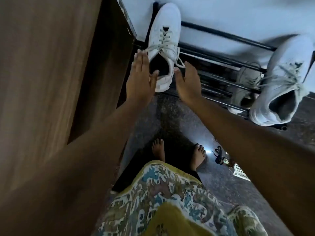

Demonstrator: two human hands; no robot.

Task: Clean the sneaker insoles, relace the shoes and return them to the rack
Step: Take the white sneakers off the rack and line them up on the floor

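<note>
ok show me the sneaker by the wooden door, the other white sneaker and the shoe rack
sneaker by the door (163,46): head view, on its laces over the tongue
other white sneaker (286,77): head view, on its blurred laces
shoe rack (226,35): head view, on its top black bar

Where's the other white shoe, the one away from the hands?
In the head view, the other white shoe sits at the right end of the black rack, just above a grey shoe.
</note>
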